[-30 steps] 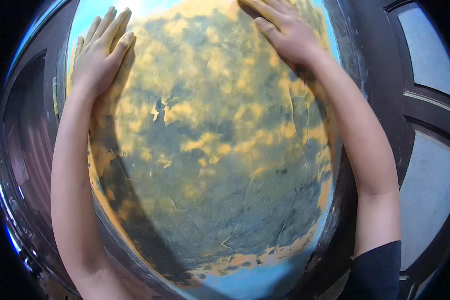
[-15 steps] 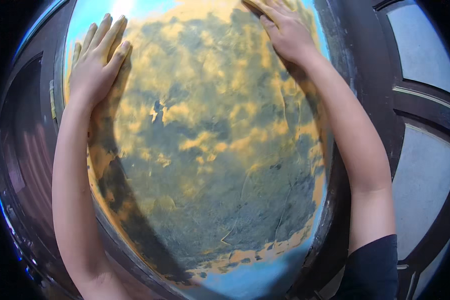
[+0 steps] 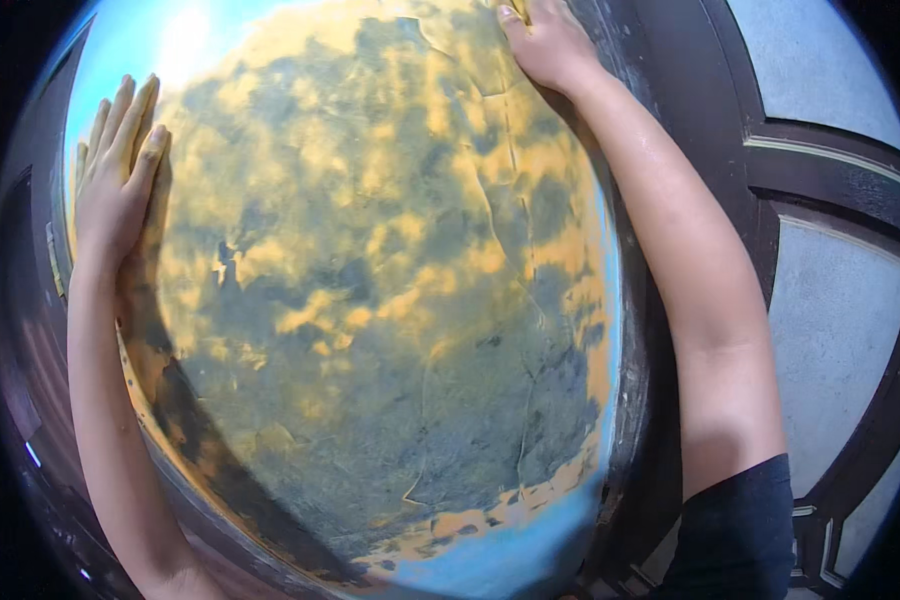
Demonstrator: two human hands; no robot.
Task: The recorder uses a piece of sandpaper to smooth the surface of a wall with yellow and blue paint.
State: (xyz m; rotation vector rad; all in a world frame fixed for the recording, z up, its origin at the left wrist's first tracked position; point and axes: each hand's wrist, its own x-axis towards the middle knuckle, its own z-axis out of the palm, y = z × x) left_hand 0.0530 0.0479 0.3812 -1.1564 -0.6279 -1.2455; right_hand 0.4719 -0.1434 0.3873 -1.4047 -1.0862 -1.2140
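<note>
Dark brown woodwork (image 3: 830,202) stands on the right, framing pale grey panels (image 3: 838,340), with light beading (image 3: 820,154) along one rail. On the left, more dark wood (image 3: 46,190) carries a narrow yellowish hinge (image 3: 55,260). White glare (image 3: 185,40) burns far left; small glints (image 3: 33,455) show near left.

Board (image 3: 360,320) between hands (image 3: 117,190), panels (image 3: 838,350) farther right

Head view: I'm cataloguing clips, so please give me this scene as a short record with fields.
Left hand: flat against the panel's left side, fingers extended
Right hand: at the panel's upper right, partly cut off by the picture's top edge; grip unclear
Panel: blotchy yellow-orange and grey-green, light blue at the margins
Right sleeve: dark
Far right: dark brown woodwork, pale insets
</note>
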